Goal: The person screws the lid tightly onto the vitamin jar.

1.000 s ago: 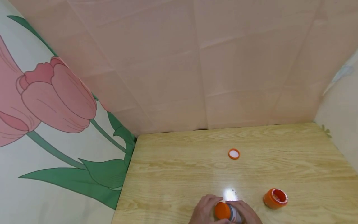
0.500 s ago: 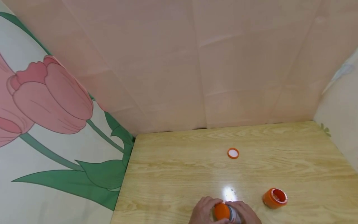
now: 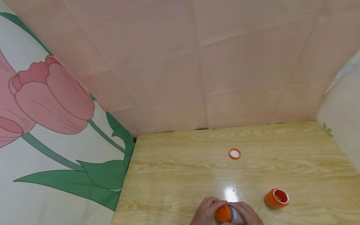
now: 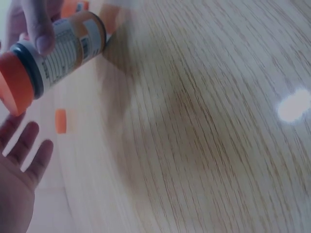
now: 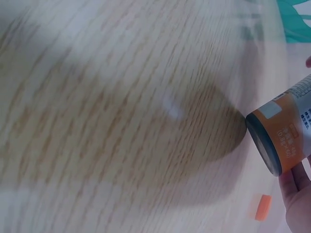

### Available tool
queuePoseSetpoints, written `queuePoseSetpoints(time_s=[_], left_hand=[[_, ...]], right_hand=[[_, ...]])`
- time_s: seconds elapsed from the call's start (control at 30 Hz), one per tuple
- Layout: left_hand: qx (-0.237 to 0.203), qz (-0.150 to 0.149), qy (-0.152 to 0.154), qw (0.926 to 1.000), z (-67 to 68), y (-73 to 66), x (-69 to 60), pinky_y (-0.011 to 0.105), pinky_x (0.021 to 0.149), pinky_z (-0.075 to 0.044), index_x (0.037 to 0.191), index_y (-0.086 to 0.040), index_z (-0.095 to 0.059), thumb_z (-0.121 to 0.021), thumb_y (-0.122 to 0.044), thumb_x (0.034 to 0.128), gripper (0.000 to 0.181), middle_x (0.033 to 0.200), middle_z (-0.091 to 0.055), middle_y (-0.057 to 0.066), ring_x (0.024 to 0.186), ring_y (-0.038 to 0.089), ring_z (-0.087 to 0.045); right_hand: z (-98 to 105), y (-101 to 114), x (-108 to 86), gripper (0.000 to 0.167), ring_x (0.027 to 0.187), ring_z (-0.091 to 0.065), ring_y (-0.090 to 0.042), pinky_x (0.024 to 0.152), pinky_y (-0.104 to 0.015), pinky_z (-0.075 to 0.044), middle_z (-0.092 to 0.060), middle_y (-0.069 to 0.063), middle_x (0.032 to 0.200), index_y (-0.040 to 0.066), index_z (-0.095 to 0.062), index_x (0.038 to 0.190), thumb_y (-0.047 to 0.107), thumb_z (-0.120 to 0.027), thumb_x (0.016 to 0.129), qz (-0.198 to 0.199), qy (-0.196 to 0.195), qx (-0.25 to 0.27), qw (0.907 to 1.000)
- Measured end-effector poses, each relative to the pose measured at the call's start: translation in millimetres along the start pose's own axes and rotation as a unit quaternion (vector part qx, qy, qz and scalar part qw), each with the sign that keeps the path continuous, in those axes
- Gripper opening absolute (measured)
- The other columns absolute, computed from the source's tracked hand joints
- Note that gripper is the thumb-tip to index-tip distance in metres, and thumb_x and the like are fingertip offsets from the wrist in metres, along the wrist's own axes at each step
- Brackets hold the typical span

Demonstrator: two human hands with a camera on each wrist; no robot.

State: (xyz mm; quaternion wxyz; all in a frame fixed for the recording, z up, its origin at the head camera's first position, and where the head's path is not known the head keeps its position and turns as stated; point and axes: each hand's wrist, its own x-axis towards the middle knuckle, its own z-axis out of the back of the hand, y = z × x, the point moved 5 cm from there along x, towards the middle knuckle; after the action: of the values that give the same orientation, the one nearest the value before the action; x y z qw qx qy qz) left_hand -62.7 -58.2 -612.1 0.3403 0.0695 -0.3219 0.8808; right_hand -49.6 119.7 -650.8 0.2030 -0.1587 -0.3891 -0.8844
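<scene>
A supplement bottle (image 5: 291, 124) with a printed orange-and-white label and an orange cap (image 4: 15, 83) is held tilted, low in the head view. My right hand (image 3: 247, 213) grips its body; in the left wrist view, a finger of it lies along the label. My left hand (image 3: 204, 212) is at the cap, with fingers over its top and the thumb partly seen below. Some left fingers (image 4: 23, 141) stand spread beneath the cap in the left wrist view. The bottle's base appears close to the table in the right wrist view; contact cannot be told.
On the wood-grain table (image 3: 168, 175), an orange open jar (image 3: 277, 199) stands to the right of my hands. An orange-rimmed lid (image 3: 234, 153) lies farther back, white inside up. A pinkish cloth (image 3: 168, 78) hangs behind the table, with a tulip-patterned wall (image 3: 62, 97) at left.
My left fingers have shifted slightly to the right over the cap, and its thumb has drawn back a little. My right hand stays on the bottle. Jar and lid have not moved.
</scene>
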Motion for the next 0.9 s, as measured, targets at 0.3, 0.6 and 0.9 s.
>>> queuePoseSetpoints(time_s=[0.3, 0.6, 0.9], left_hand=[[0.019, 0.046, -0.033, 0.9982, 2.8, 1.0, 0.1, -0.001, 0.072, -0.032, 0.12, -0.022, -0.066, -0.071, -0.058, 0.0834, 0.052, 0.093, -0.066, -0.013, 0.08, -0.003, -0.055], [0.008, 0.007, -0.021, 0.9997, 3.3, -1.4, -0.2, 0.0, 0.082, -0.036, 0.121, -0.023, -0.065, -0.074, -0.048, 0.0839, 0.046, 0.103, -0.065, -0.012, 0.092, -0.005, -0.056], [-0.015, -0.053, -0.013, 0.9984, 3.1, -2.5, 1.7, 0.008, 0.096, -0.04, 0.128, -0.021, -0.062, -0.072, -0.042, 0.0869, 0.047, 0.115, -0.063, -0.005, 0.104, 0.005, -0.059]], right_hand=[[0.1, 2.8, -0.8, 0.065, 0.09, -0.056, 0.002, 0.071, -0.023, -0.049, -0.064, 0.011, 0.102, 0.021, -0.065, 0.119, 0.032, -0.091, 0.061, 0.02, 0.031, -0.008, 0.9993], [-0.5, 0.7, -1.0, 0.07, 0.09, -0.056, 0.002, 0.073, -0.02, -0.048, -0.063, 0.012, 0.103, 0.022, -0.065, 0.121, 0.037, -0.091, 0.059, 0.016, 0.032, -0.006, 0.9993], [-2.5, -5.6, 3.6, 0.075, 0.091, -0.057, 0.001, 0.087, -0.002, -0.033, -0.065, 0.008, 0.104, 0.017, -0.066, 0.121, 0.029, -0.094, 0.052, 0.083, -0.015, 0.034, 0.9959]])
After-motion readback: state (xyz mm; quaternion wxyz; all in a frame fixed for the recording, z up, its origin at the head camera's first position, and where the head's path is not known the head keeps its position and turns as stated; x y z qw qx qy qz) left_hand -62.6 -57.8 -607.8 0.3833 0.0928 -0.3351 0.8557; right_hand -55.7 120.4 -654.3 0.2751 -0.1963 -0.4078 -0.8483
